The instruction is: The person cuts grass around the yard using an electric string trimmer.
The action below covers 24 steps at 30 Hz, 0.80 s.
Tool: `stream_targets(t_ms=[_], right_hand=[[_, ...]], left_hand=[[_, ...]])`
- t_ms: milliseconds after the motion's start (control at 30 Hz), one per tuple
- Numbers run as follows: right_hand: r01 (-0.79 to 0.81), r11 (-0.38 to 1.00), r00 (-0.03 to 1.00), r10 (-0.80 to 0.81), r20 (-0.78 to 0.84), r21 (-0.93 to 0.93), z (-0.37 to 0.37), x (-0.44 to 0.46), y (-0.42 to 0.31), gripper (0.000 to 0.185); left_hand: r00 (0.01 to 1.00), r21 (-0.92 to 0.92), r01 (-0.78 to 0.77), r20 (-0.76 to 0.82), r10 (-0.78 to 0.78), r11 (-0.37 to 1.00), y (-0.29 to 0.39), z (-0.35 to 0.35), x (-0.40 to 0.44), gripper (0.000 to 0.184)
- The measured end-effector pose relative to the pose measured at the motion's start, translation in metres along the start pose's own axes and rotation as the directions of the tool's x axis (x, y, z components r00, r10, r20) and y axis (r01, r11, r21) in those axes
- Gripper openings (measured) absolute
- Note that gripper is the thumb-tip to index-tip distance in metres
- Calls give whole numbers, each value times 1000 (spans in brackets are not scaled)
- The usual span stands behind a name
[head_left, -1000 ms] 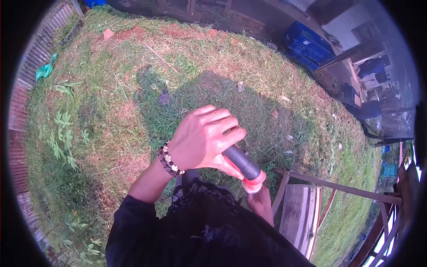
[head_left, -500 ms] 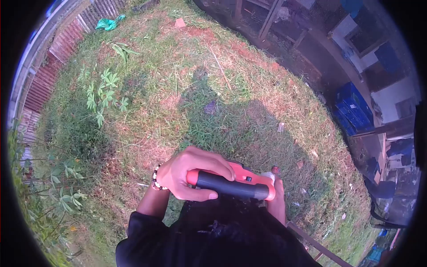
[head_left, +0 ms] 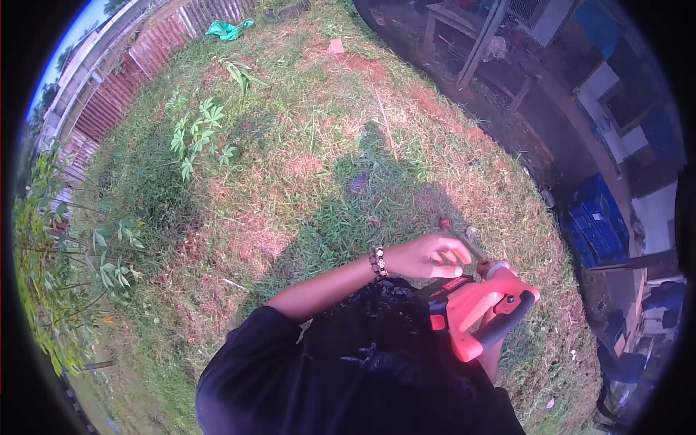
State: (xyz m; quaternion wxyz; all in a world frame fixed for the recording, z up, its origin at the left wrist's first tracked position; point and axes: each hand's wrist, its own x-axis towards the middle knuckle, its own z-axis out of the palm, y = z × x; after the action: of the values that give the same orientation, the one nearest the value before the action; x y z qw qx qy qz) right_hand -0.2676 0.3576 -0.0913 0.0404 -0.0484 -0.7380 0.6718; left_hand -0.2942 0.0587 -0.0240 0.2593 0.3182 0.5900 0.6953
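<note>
Red-and-black power tool (head_left: 478, 297) is held above the grass (head_left: 290, 196), beside the dark shirt (head_left: 377, 362). Left hand (head_left: 428, 255): fingers parted and loosely bent, just beside the shaft (head_left: 470, 244); contact cannot be confirmed. Right hand (head_left: 493, 353): mostly hidden behind the tool; its grip cannot be told. Hazard: the tool could tip or slip if its weight rests off balance on one hand. Containers: blue crates (head_left: 598, 221) stand beyond the grass's right edge; contents are not visible.
</note>
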Motion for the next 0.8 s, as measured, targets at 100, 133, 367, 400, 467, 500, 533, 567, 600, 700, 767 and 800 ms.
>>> stream_targets(t_ms=[100,133,367,400,467,500,533,567,600,700,767,800], right_hand=[[-67,992,976,87,199,-106,-16,23,-30,16],[-108,994,966,107,234,-11,-26,32,-24,16],[-516,821,679,567,466,-246,-75,97,-28,22],[-519,831,687,546,479,-201,-68,91,-53,36],[-418,889,785,457,418,-187,-44,62,-111,45],[-447,873,749,485,452,-195,-46,68,-110,51],[-475,855,710,511,484,-206,-47,74,-109,58],[-501,837,669,536,515,-219,-48,81,-109,65],[-504,832,622,535,571,-230,-50,89,-106,67],[-478,846,509,486,710,-236,-52,116,-85,79],[-494,853,491,434,755,-169,-44,125,-83,82],[-486,863,417,367,832,-137,-38,138,-80,84]], left_hand=[[988,139,86,-139,-66,987,-85,-4,59,40],[984,246,92,-168,-51,965,-103,-2,75,44],[942,601,96,-312,123,794,-174,4,154,83],[938,602,124,-330,103,789,-174,4,160,84],[936,613,113,-329,123,782,-175,-1,173,83],[933,638,155,-345,100,754,-178,-4,176,82],[930,661,198,-360,75,723,-181,-6,178,81],[927,683,238,-372,48,690,-184,-10,179,81],[923,637,228,-381,44,736,-189,-18,180,69],[892,782,194,-392,225,592,-220,-50,184,53],[853,763,227,-455,254,605,-232,-79,185,41],[829,767,218,-472,300,604,-237,-97,184,32]])
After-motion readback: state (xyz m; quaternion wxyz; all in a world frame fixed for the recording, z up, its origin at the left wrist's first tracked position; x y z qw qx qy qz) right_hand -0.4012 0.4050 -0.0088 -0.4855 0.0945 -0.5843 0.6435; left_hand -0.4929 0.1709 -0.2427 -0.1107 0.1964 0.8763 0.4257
